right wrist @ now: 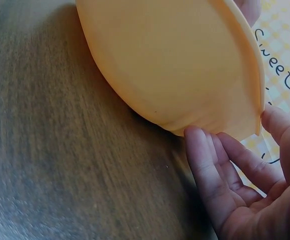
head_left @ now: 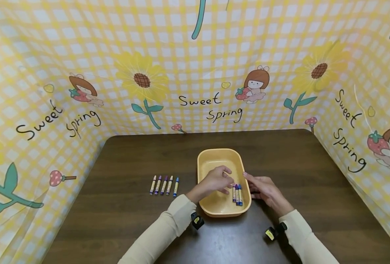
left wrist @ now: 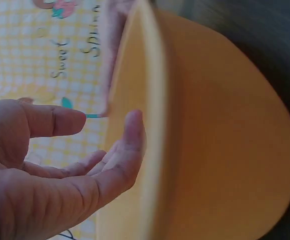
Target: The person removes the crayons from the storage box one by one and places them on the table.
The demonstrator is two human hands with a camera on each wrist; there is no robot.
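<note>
An orange plastic tub [head_left: 214, 153] stands in the middle of a dark wooden table [head_left: 313, 176]. A few crayons [head_left: 237, 194] lie side by side in its right front corner. My left hand [head_left: 226, 179] hovers inside the tub just left of those crayons, fingers relaxed and holding nothing. The left wrist view shows its bare palm [left wrist: 107, 122] beside the tub's rim [left wrist: 150, 100]. My right hand [head_left: 251, 183] lies against the tub's right outer wall. Its straight fingers [right wrist: 200, 150] touch the wall [right wrist: 175, 60] near the table.
Several more crayons [head_left: 164, 185] lie in a neat row on the table left of the tub. A yellow checked cloth [head_left: 198, 73] printed with sunflowers and "Sweet Spring" walls in the table at the back and both sides.
</note>
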